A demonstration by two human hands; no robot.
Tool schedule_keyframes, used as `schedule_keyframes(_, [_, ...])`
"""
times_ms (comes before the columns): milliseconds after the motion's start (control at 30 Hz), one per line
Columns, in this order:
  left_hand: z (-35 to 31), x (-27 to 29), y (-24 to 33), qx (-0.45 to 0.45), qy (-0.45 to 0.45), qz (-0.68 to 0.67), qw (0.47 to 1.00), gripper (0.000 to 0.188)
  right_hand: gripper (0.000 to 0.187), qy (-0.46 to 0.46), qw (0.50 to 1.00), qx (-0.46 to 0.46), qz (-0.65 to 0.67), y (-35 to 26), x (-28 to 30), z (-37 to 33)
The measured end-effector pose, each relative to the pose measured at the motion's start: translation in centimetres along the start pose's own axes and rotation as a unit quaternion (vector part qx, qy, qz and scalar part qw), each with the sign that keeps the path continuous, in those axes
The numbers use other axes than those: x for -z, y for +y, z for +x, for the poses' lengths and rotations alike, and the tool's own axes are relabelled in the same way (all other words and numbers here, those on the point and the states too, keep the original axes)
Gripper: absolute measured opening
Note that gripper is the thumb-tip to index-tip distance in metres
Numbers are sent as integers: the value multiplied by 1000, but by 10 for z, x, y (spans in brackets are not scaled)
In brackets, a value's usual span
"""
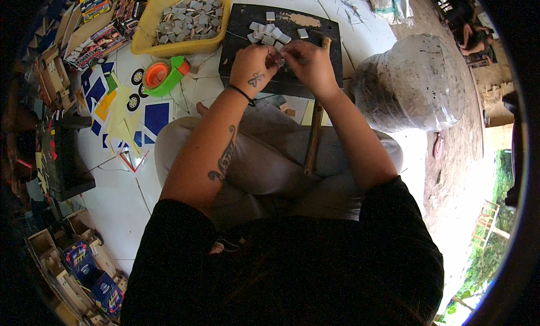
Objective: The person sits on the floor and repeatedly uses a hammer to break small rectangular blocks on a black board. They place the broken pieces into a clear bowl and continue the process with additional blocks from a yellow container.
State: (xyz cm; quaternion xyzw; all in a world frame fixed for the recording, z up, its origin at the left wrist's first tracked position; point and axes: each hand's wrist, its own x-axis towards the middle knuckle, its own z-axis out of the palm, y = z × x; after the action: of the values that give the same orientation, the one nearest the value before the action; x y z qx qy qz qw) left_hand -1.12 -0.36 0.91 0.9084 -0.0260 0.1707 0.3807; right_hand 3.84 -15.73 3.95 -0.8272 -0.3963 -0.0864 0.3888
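Observation:
My left hand (252,67) and my right hand (309,66) meet over the near part of a low black block (239,28). The fingers of both are pinched close together, and whatever lies between them is too small and hidden to name. Just beyond the fingertips is a small pile of grey-faced square pieces (267,34) with pale edges. One loose square (303,33) lies apart to the right, another (270,16) at the back. Beside my right wrist a hammer with a long wooden handle (313,143) leans off the block toward my lap.
A yellow basin (143,30) full of similar squares stands at the back left. Left of me are green and orange tape rolls (163,78), black toy wheels (133,102), coloured sheets (157,118) and wooden toy trucks (93,270). A plastic-wrapped round bundle (408,84) stands on the right.

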Motion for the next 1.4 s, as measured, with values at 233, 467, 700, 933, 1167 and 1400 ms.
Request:
schedule_keyframes(233, [-5, -8, 3, -40, 85, -83, 992, 12, 28, -8, 995, -8, -96, -6, 7, 0])
schedule_keyframes(467, [-6, -15, 1, -21, 74, -108, 991, 11, 61, -131, 923, -246, -265, -29, 34, -83])
schedule_keyframes(700, [-7, -19, -4, -40, 92, -81, 992, 11, 49, 7, 943, -329, 51, -30, 58, -101])
schedule_keyframes(933, [-8, -23, -9, -60, 91, -72, 991, 12, 46, -80, 932, -347, 64, -101, 99, -125])
schedule_keyframes(1167, [-8, -26, -11, -66, 95, -31, 993, 10, 53, -74, 967, -196, -148, -117, 94, -128])
schedule_keyframes(1400, [-9, -25, -10, -79, 99, -25, 992, 10, 54, -85, 964, -203, -151, -119, 97, -130])
